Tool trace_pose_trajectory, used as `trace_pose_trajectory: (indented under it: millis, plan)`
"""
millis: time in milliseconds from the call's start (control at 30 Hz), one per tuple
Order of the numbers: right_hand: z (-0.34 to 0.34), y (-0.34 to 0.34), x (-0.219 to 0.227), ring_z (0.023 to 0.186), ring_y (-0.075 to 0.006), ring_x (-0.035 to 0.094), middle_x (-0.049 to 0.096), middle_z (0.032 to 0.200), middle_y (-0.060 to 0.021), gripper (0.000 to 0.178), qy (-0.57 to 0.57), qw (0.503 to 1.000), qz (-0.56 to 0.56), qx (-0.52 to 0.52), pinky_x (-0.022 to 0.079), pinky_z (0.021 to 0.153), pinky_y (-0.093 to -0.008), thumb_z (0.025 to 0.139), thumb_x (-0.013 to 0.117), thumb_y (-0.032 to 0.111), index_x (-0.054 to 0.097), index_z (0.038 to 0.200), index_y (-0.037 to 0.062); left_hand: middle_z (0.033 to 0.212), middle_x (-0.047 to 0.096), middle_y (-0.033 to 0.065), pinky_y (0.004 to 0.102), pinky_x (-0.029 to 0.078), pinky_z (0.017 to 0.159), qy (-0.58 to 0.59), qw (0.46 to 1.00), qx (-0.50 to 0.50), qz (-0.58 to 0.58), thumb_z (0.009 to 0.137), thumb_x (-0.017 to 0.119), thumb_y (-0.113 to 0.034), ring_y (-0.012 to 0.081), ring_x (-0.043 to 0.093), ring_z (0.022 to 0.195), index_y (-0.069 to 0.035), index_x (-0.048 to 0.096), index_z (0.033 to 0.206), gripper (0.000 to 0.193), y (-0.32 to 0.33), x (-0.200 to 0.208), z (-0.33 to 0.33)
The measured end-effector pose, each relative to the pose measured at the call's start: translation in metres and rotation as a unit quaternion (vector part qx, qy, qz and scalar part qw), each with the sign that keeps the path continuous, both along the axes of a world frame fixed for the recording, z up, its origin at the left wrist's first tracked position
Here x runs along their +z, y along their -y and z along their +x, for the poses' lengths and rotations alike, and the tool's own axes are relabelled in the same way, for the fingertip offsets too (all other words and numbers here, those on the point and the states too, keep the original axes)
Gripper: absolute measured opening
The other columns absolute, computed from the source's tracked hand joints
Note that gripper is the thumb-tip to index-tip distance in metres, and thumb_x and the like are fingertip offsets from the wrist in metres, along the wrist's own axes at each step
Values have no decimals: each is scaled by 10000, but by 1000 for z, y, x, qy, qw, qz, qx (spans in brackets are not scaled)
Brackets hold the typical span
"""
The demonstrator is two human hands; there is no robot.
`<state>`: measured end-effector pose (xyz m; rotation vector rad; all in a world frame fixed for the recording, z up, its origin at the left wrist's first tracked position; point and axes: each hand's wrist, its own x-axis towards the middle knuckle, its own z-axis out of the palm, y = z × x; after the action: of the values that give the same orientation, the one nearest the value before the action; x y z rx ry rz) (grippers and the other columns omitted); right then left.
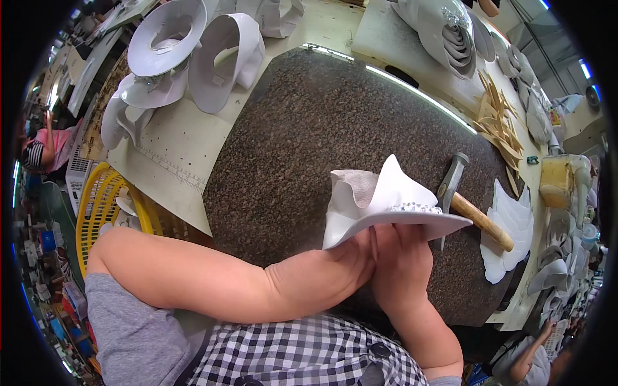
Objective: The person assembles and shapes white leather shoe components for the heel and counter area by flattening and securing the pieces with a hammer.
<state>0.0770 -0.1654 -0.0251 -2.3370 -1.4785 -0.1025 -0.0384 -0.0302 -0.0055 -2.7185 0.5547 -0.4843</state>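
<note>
Both hands are raised over the near part of a dark speckled stone slab [290, 141]. Between them is a white shoe upper [402, 186] with a row of sparkling stones along it and a pale, rough-looking lining at its left side. My left hand [351, 260] grips its lower edge with bent fingers. Close beside it, my right hand [404, 260] has its fingers closed on the underside; its fingertips are hidden behind the upper. Right of the upper, a hammer [483, 222] with a metal head and wooden handle lies on the slab, partly over white cut pieces [508, 225].
More white uppers [222, 64] stand at the far left, with others [444, 38] at the far right. Tan strips [499, 128] are heaped beyond the slab's right edge, near a yellowish glue container [565, 180]. A yellow basket [96, 206] stands left of my arm. Other people are farther off.
</note>
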Motion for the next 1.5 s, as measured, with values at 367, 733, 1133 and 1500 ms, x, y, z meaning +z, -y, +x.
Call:
trace_pose_trajectory:
  millis: [367,733,1133,1500]
  plan:
    - [4,25,-3,1061,-327,621,627,1178,-142,401,-10,990,59,129,519,932,-430,765,694,16,662,1163,-9,910,689,95,462,456,899,-79,996,5,42,852,546,-222,276,607,890,-23,740,917,285,13,-8,5]
    - [9,12,10,1117,-352,585,603,1228,-173,447,-38,990,-19,137,464,996,-449,780,643,62,614,1217,-22,1072,694,141,472,388,1079,-22,999,40,-13,843,539,-289,298,657,979,-18,716,970,348,-1,-2,-12]
    - [-1,-28,13,717,-299,677,672,787,-144,84,-16,983,-69,167,540,612,-408,726,642,78,681,791,41,1010,658,165,372,546,758,33,969,-26,-243,751,574,-233,297,610,977,-53,685,863,239,-12,-18,-38]
    - [4,-33,11,653,-269,676,668,753,-108,56,6,982,-85,169,515,546,-382,754,637,110,679,768,77,1021,659,189,347,559,745,12,963,-24,-270,742,568,-245,296,610,960,-34,647,814,237,-13,-18,-39]
